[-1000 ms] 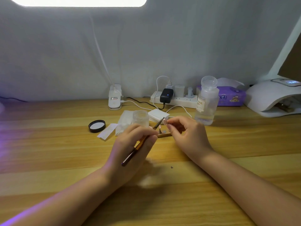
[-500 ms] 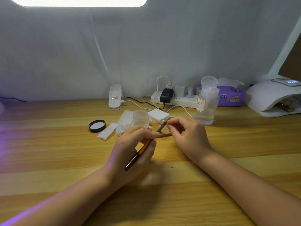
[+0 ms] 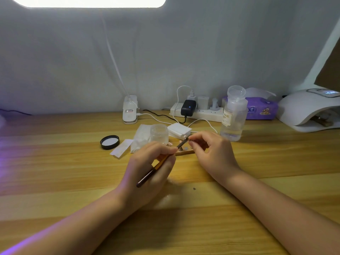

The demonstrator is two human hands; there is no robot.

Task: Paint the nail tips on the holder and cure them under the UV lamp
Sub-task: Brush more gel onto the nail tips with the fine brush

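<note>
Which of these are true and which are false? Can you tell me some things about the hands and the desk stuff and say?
1. The left hand holds the brush. True.
2. The black lid is screwed onto the little jar. False: it lies on the desk, left of the jar.
3. The right hand pinches something small at the brush tip. True.
4. The clear bottle lies on its side. False: it stands upright.
5. The purple tissue pack sits by the wall. True.

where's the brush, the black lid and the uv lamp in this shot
brush [image 3: 161, 161], head view, on the amber handle just below the left hand's fingers
black lid [image 3: 109, 142], head view, on its pale inside face
uv lamp [image 3: 301, 105], head view, on the white top of its shell
</note>
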